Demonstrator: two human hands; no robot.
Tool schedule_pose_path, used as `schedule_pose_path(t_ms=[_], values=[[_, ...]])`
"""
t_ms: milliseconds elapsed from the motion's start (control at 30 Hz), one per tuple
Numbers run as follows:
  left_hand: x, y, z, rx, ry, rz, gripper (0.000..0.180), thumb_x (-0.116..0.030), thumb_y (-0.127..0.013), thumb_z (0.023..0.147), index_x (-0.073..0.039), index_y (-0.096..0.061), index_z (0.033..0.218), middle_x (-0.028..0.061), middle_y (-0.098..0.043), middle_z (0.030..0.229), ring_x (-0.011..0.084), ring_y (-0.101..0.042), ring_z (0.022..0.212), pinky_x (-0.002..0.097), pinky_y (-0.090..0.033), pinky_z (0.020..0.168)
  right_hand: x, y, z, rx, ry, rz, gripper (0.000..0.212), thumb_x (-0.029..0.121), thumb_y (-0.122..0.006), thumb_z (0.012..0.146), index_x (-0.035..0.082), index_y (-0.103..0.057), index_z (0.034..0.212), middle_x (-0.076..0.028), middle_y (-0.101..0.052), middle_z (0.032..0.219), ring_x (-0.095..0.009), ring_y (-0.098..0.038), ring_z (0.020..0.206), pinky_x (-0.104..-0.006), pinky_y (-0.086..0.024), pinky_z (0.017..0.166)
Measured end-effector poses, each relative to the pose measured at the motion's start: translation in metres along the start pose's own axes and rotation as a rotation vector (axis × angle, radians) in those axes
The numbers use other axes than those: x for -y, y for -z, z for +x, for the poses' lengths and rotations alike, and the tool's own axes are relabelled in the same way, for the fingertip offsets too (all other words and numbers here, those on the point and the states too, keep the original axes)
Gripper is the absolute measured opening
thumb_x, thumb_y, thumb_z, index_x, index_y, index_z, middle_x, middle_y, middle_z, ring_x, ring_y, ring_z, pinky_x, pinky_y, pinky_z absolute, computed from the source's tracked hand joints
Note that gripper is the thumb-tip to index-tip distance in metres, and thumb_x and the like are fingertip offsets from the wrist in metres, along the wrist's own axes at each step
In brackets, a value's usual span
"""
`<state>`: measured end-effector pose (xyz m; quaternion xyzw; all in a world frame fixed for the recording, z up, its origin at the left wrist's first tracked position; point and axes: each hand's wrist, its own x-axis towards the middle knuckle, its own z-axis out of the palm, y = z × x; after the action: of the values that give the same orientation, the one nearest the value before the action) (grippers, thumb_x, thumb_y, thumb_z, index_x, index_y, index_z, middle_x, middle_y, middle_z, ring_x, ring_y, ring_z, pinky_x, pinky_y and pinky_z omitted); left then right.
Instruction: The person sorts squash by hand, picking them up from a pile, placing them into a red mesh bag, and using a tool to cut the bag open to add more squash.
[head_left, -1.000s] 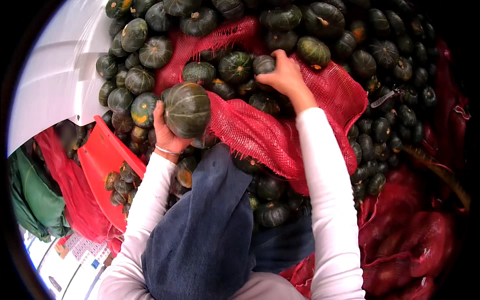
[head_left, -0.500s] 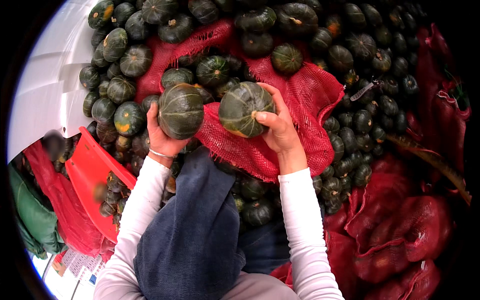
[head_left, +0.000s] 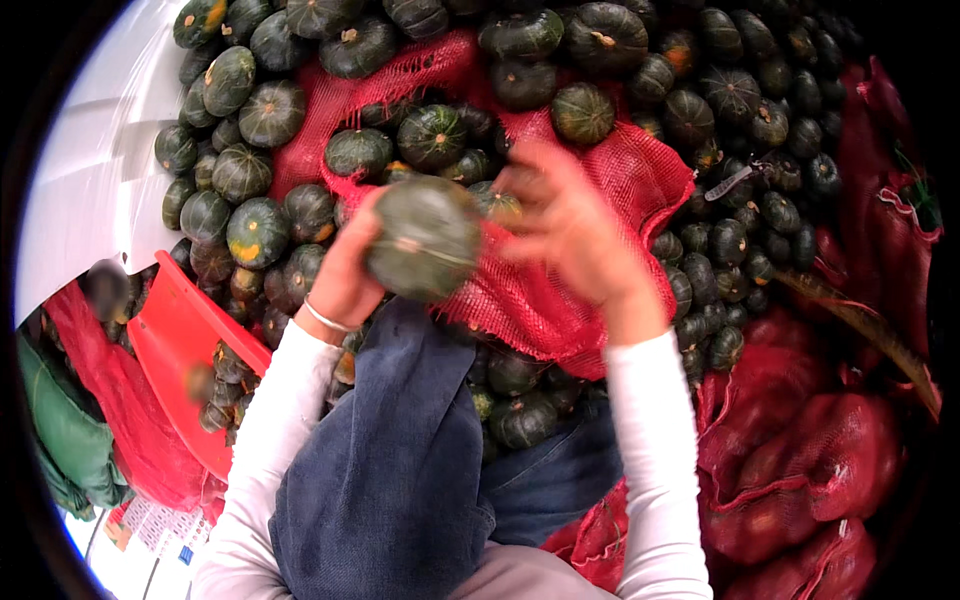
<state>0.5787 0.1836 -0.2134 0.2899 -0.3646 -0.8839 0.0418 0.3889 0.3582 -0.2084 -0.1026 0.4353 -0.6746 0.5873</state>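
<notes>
A round dark green squash [head_left: 425, 240] with pale stripes is in my left hand [head_left: 346, 262], gripped from its left side and slightly blurred. To its right, my right hand [head_left: 580, 230] is smeared by motion, its fingers spread and nothing visible in them. Both hands are above an open red mesh sack [head_left: 640, 185], which lies spread over the heap. Several green squashes [head_left: 431, 136] rest within the sack's opening. One more squash [head_left: 495, 200] shows partly between my hands, just beyond the held one.
A heap of squashes [head_left: 240, 172] surrounds the sack. Filled red mesh sacks [head_left: 800, 450] lie at the lower right. At left are a red plastic container [head_left: 180, 340], green fabric [head_left: 65, 415] and a white wall panel [head_left: 105, 150]. My knee [head_left: 385, 440] is in front.
My right hand has let go of its squash and swung right, opening. The squash in my left hand has moved right and turned.
</notes>
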Motion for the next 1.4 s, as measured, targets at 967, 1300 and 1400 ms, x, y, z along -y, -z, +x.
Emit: schedule_pose_path(t_ms=[967, 1300, 1400], values=[[0.001, 0.023, 0.157, 0.102, -0.407, 2.265, 0.064, -0.015, -0.069, 0.071, -0.013, -0.044, 0.130, 0.0155, -0.042, 0.131, 0.0394, -0.043, 0.116, 0.0487, -0.048, 0.084, -0.042, -0.006, -0.163, -0.716, 0.150, 0.073, 0.072, 0.027, -0.075, 0.072, 0.001, -0.039, 0.130, -0.011, -0.053, 0.119, -0.023, -0.053, 0.109, -0.0366, -0.042, 0.096], [-0.177, -0.057, 0.109, -0.090, -1.044, 1.881, 0.068, -0.025, -0.069, 0.074, -0.005, -0.039, 0.132, 0.0129, -0.043, 0.134, 0.0364, -0.043, 0.119, 0.0435, -0.040, 0.097, -0.048, -0.004, -0.176, -0.775, 0.095, 0.132, 0.077, 0.029, -0.078, 0.070, 0.001, -0.038, 0.129, -0.013, -0.053, 0.120, -0.024, -0.055, 0.108, -0.0372, -0.044, 0.095], [-0.185, -0.092, 0.070, -0.053, -0.824, 1.149, 0.069, -0.030, -0.066, 0.077, -0.002, -0.037, 0.134, 0.0139, -0.044, 0.134, 0.0350, -0.044, 0.118, 0.0423, -0.037, 0.101, -0.030, -0.016, -0.150, -0.665, 0.224, 0.075, 0.074, 0.035, -0.070, 0.078, 0.000, -0.035, 0.133, -0.013, -0.050, 0.124, -0.025, -0.051, 0.114, -0.0380, -0.041, 0.099]])
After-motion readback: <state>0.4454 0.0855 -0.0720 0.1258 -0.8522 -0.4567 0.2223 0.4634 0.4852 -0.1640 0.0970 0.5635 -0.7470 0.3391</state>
